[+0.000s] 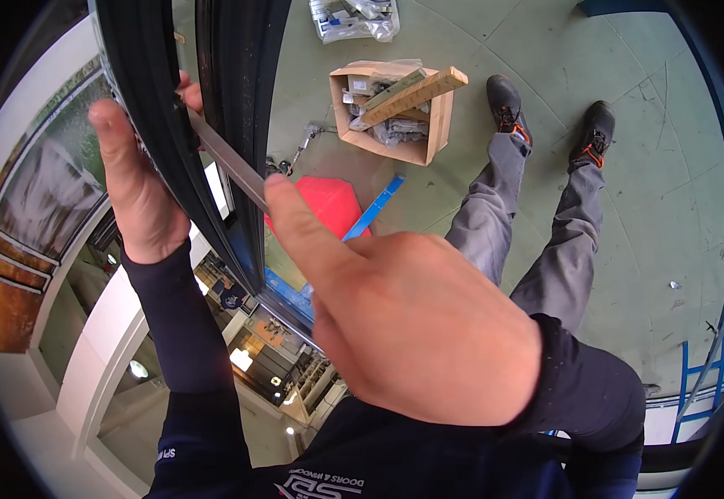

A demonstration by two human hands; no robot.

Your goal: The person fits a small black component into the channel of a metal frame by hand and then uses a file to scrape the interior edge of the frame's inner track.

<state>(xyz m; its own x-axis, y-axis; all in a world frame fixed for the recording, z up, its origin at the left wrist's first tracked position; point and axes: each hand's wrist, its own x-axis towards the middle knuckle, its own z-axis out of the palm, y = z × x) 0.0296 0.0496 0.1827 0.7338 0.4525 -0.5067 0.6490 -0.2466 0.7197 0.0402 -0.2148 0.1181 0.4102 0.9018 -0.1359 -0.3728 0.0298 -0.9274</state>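
My left hand (pixel 141 183) is wrapped round a black door or window frame profile (pixel 150 83), thumb on the near side and fingertips showing past its far edge. A flat, narrow metal bar (pixel 233 166), perhaps a file, has its far end against the profile beside those fingertips. My right hand (pixel 428 324) holds the bar's near end, index finger stretched along it. The back of this hand hides the other fingers and the rest of the bar.
On the floor stands a cardboard box (pixel 441 133) with wooden strips and plastic-wrapped parts. Near it lie a plastic bag of parts (pixel 358 21), a red object (pixel 329 204) and a blue bar (pixel 379 204). My shoes (pixel 591 133) are right of the box.
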